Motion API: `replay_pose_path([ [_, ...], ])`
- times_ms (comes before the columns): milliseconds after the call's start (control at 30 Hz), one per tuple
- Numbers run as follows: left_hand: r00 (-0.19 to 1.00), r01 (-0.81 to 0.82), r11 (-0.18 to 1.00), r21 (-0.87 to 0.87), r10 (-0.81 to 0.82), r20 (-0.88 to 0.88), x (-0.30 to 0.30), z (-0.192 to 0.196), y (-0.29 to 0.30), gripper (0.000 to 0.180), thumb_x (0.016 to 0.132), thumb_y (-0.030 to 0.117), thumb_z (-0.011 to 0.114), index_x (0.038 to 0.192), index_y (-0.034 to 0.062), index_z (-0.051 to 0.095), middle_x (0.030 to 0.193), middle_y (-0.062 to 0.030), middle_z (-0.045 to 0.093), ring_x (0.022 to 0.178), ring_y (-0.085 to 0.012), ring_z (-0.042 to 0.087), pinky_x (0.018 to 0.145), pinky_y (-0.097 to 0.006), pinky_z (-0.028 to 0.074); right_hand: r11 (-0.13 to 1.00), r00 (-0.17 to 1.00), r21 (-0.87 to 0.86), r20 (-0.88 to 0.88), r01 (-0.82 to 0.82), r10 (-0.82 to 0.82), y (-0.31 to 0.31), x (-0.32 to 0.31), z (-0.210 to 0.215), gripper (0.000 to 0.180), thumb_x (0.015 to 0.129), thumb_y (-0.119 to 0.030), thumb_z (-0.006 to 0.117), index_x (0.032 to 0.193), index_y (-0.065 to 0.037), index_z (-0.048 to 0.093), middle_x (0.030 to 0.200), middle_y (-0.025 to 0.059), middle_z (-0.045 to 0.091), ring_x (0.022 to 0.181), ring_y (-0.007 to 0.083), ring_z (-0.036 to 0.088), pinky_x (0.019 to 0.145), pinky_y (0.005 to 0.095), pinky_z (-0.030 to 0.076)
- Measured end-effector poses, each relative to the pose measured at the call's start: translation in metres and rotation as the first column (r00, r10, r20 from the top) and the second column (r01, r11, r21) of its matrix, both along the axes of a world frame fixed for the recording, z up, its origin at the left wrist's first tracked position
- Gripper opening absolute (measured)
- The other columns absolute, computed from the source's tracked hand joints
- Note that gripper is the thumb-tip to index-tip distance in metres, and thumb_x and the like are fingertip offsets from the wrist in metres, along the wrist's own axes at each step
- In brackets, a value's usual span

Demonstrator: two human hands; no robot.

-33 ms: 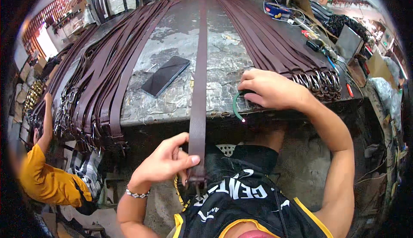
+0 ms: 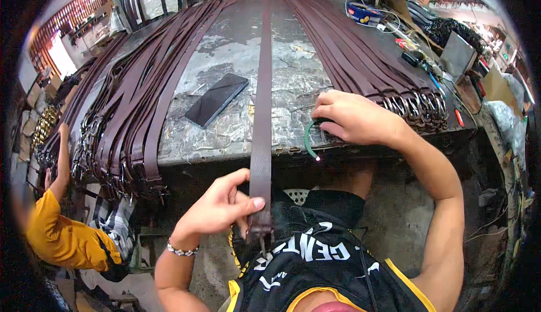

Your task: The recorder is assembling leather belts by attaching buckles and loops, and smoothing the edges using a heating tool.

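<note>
A long dark brown belt (image 2: 261, 114) runs from the far side of the table toward me and hangs over the near edge. My left hand (image 2: 228, 202) pinches it between thumb and fingers, just above its metal buckle (image 2: 261, 232). On the table's near edge rests my right hand (image 2: 358, 117), fingers curled around a thin green curved tube (image 2: 308, 140) with a bright pinkish tip; the grip itself is partly hidden. Between the belt and the left-hand pile lies a black phone (image 2: 217, 100).
Piles of brown belts cover the left (image 2: 132, 103) and right (image 2: 344, 47) of the worn table (image 2: 225, 41). Buckles overhang the near edge at left. A blue tub (image 2: 363, 14), cables and a red pen (image 2: 459, 117) lie at right. Another person in a yellow shirt (image 2: 67, 230) works at far left.
My left hand and the buckle end of the belt have shifted slightly up and to the right. My right hand stays in place.
</note>
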State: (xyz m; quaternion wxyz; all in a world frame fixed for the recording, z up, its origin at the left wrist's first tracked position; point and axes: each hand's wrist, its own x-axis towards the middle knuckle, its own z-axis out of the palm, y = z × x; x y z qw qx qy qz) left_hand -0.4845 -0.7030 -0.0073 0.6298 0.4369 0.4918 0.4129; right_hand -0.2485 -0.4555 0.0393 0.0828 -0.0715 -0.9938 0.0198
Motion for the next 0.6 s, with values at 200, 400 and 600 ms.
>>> replay_pose_path([
  [200,0.988,-0.104,0.978,0.178,0.122,-0.094,0.002,0.010,0.063,0.055,0.098,0.010,0.066,0.143,-0.0036,0.038,0.078,-0.0096,0.072,0.057,-0.0167,0.069,0.045,-0.028,0.056,0.996,0.988,-0.027,-0.130,0.083,-0.086,-0.005,0.005,-0.012,0.014,0.087,-0.013,0.067,0.093,0.000,0.063,0.102,0.0149,0.061,0.106,0.0349,0.060,0.093,0.0442,0.050],
  [400,0.890,-0.102,0.945,0.312,0.227,-0.395,-0.015,0.026,0.129,0.072,0.092,0.016,0.076,0.149,-0.0084,0.039,0.072,0.0009,0.067,0.054,-0.0028,0.053,0.048,-0.020,0.041,0.944,0.961,-0.329,-0.261,0.003,-0.094,0.007,0.028,0.007,0.014,0.090,-0.008,0.069,0.094,0.001,0.059,0.079,0.0148,0.063,0.073,0.0292,0.063,0.069,0.0370,0.049],
  [600,0.577,0.029,0.923,0.384,0.299,-0.760,-0.006,0.029,0.159,0.058,0.089,0.020,0.075,0.139,-0.0028,0.056,0.072,-0.0038,0.066,0.063,-0.0115,0.061,0.062,-0.029,0.049,0.813,0.988,-0.582,-0.135,-0.018,-0.075,0.008,0.050,0.034,0.015,0.091,-0.012,0.068,0.094,0.002,0.061,0.074,0.0112,0.063,0.067,0.0209,0.060,0.066,0.0349,0.050],
])
